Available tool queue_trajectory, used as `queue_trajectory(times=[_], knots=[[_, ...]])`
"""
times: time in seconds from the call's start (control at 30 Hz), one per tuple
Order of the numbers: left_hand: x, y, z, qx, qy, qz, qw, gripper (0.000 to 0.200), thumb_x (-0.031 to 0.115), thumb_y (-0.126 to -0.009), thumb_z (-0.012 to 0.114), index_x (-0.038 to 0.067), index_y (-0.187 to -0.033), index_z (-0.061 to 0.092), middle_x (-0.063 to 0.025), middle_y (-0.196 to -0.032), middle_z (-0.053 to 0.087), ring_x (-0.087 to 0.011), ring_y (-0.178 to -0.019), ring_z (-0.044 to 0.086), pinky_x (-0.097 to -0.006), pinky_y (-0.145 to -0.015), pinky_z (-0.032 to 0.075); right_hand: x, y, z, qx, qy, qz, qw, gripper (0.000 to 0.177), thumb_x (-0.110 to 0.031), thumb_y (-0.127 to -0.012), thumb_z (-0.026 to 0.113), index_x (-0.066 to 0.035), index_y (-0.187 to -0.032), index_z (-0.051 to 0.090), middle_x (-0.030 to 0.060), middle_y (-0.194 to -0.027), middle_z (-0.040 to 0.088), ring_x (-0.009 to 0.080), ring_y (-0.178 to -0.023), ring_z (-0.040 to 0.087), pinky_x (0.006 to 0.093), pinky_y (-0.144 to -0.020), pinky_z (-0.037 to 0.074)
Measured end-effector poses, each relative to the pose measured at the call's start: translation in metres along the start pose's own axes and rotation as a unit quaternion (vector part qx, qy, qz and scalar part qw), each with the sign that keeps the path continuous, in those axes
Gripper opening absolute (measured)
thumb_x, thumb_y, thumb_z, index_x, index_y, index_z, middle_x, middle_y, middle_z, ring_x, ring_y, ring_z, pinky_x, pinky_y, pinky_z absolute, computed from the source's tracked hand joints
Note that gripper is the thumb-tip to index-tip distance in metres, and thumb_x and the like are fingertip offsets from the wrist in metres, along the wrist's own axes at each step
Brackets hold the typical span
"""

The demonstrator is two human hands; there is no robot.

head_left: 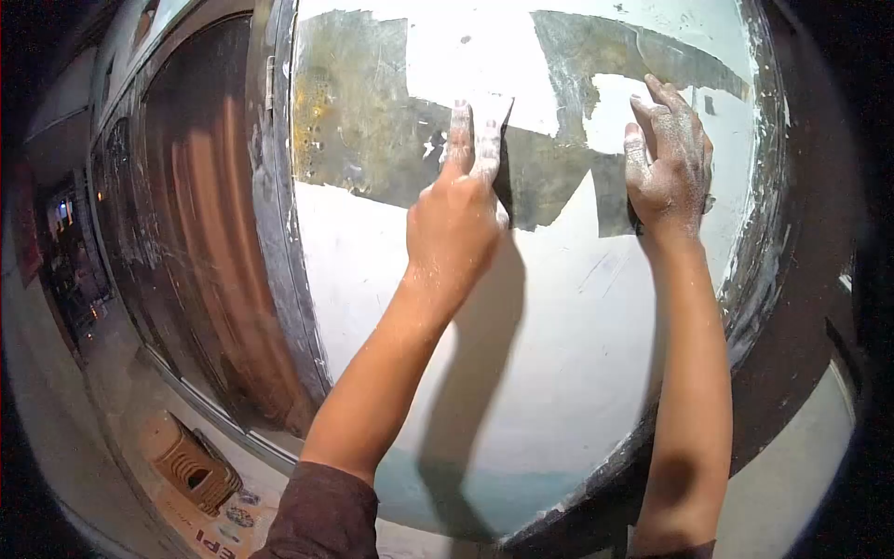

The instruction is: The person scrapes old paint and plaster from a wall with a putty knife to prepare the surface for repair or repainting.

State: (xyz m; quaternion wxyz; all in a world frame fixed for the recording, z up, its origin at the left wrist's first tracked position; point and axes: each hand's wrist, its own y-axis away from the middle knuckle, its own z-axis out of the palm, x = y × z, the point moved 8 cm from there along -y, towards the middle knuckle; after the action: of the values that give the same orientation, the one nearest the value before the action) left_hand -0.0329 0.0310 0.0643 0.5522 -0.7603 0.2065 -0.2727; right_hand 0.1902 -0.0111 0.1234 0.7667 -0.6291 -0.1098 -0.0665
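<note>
Far left: dark passage, details too dim to read. Next to it, a tall brown door [209,242], streaked and dusty, set behind a grey frame [279,242] that is flecked with white. On the floor [121,373] below the door lies a perforated clay block [191,463]. Just beside it is a printed sheet [219,538]; only a few of its letters show.

Centre: the wall [559,326] fills most of my view. It is white over the lower part, with a faint blue-green band near the bottom edge. Across the upper part runs a bare grey patch [363,121], irregular, with sharp straight edges where the white coat stops.

My left hand [454,228] is raised to the lower edge of that grey patch. It is closed on a flat blade [491,130], with fingers [459,140] stretched up along it. The blade is coated white and lies against the wall, its tip pointing up into the white strip above. The hand is dusted white, and a brown sleeve [321,517] shows at the elbow. My arm throws a long shadow [475,373] down the wall.

Right: my right hand [669,168] sits at the right end of the grey patch, well apart from the left. Its fingers are loosely curled with the tips touching the wall, and I can see nothing held in it. It is heavily powdered white. Beyond it the wall ends in a dark, paint-smeared edge.
</note>
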Motion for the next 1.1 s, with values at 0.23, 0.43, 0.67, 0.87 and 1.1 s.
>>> queue_trajectory(times=[0.23,0.43,0.67,0.87,1.1], knots=[[0.009,-0.053,-0.009,-0.032,-0.022,-0.007,0.999,0.046,0.007,-0.085,0.054,0.005,-0.127,0.071,-0.0231,-0.152,0.052,-0.0473,-0.11,0.067,-0.0536,-0.097,0.054,0.002,0.001,-0.001,0.007,0.0,0.003,1.0,0.031,-0.023,-0.094,0.064,-0.019,-0.124,0.071,-0.0012,-0.149,0.059,0.022,-0.142,0.05,0.0451,-0.12,0.035],[0.004,0.013,0.008,-0.01,0.015,-0.011,1.0,0.066,0.003,-0.082,0.058,0.013,-0.147,0.06,-0.0158,-0.169,0.031,-0.0447,-0.111,0.069,-0.0511,-0.097,0.057,0.001,0.001,-0.001,0.0,-0.005,0.011,1.0,0.032,-0.022,-0.094,0.063,-0.019,-0.125,0.071,-0.0007,-0.151,0.058,0.0215,-0.144,0.048,0.0453,-0.121,0.034],[0.012,-0.04,-0.002,0.003,-0.031,0.001,1.0,0.06,0.006,-0.086,0.053,0.01,-0.146,0.058,-0.018,-0.164,0.04,-0.0483,-0.107,0.069,-0.0542,-0.095,0.056,0.001,0.001,0.0,0.002,0.004,0.005,1.0,0.033,-0.022,-0.093,0.063,-0.018,-0.125,0.071,-0.0001,-0.15,0.059,0.0219,-0.143,0.049,0.0451,-0.12,0.035],[0.007,0.013,0.01,0.009,-0.015,-0.005,1.0,0.066,-0.001,-0.076,0.06,0.012,-0.141,0.064,-0.0114,-0.17,0.032,-0.0412,-0.107,0.072,-0.0469,-0.086,0.061,0.002,-0.001,-0.003,0.013,-0.014,0.004,1.0,0.031,-0.021,-0.092,0.063,-0.017,-0.122,0.071,0.0016,-0.147,0.061,0.0231,-0.14,0.052,0.0463,-0.119,0.036],[0.017,-0.038,-0.003,0.009,-0.037,-0.002,0.999,0.045,0.008,-0.087,0.052,0.003,-0.127,0.072,-0.014,-0.164,0.041,-0.0451,-0.105,0.071,-0.0525,-0.093,0.057,0.001,0.0,-0.002,0.013,-0.008,0.002,1.0,0.03,-0.021,-0.093,0.064,-0.017,-0.121,0.071,0.0002,-0.148,0.061,0.0224,-0.141,0.052,0.045,-0.118,0.037]])
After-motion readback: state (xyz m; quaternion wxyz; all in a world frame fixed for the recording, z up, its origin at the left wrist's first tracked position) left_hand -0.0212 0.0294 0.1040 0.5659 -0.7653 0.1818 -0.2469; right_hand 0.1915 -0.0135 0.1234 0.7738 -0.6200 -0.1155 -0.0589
